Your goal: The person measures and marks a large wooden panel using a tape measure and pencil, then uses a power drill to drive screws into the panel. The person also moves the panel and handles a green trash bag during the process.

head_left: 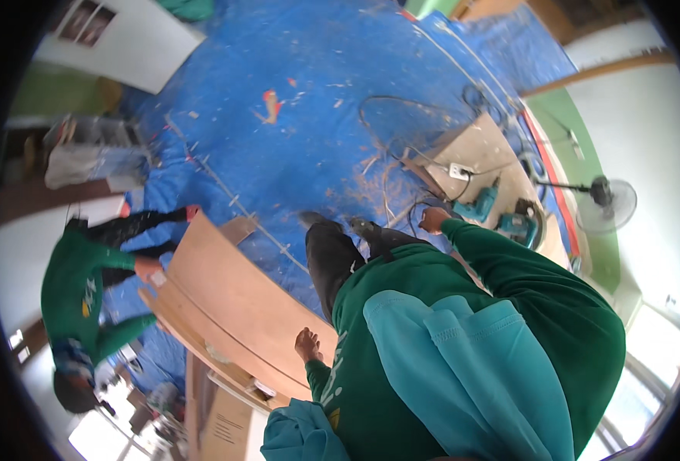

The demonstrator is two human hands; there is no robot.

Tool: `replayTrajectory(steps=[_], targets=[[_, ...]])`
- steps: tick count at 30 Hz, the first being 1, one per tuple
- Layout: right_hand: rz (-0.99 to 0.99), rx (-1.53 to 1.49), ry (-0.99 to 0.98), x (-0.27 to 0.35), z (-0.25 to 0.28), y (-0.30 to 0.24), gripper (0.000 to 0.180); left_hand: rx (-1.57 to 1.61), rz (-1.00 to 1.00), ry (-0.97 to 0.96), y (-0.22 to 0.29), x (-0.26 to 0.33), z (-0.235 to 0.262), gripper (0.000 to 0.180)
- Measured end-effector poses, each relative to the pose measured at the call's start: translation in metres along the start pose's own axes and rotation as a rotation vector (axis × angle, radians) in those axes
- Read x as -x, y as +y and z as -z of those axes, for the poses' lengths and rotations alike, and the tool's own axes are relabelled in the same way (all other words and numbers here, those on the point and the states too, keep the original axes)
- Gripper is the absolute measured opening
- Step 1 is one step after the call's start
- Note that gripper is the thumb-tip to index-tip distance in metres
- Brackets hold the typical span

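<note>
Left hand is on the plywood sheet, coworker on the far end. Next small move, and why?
Probably close the left hand around the near edge of the plywood sheet. It only rests there, with no clear grip showing, while the other person's hand is already on the far end. The right hand hangs free, away from the sheet, above the blue tarp, so it could come across afterwards.
</note>
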State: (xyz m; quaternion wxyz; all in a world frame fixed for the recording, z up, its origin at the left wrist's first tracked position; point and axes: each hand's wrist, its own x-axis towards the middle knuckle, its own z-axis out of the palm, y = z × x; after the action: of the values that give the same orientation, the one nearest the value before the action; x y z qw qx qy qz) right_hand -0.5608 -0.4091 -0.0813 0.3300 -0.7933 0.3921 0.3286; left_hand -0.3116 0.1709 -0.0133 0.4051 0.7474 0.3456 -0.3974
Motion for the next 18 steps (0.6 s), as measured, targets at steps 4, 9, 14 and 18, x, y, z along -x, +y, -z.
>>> replayTrajectory(steps=[4, 9, 14, 18], targets=[[-0.162, -0.012, -0.143, 0.005, -0.013, 0.014, 0.043, -0.331, -0.085, -0.135, 0.124, 0.007, -0.056, 0.035], [-0.349, -0.094, -0.056, -0.005, -0.023, 0.0, 0.039, -0.574, -0.185, -0.324, 0.231, -0.061, -0.081, 0.031], [-0.185, -0.503, 0.307, -0.028, 0.114, -0.13, 0.047, -0.787, -0.51, -0.437, 0.406, -0.135, -0.087, 0.028], [-0.139, -0.902, 0.621, -0.014, 0.277, -0.205, 0.029, -1.623, -1.497, -0.251, 0.651, -0.138, -0.177, 0.026]])
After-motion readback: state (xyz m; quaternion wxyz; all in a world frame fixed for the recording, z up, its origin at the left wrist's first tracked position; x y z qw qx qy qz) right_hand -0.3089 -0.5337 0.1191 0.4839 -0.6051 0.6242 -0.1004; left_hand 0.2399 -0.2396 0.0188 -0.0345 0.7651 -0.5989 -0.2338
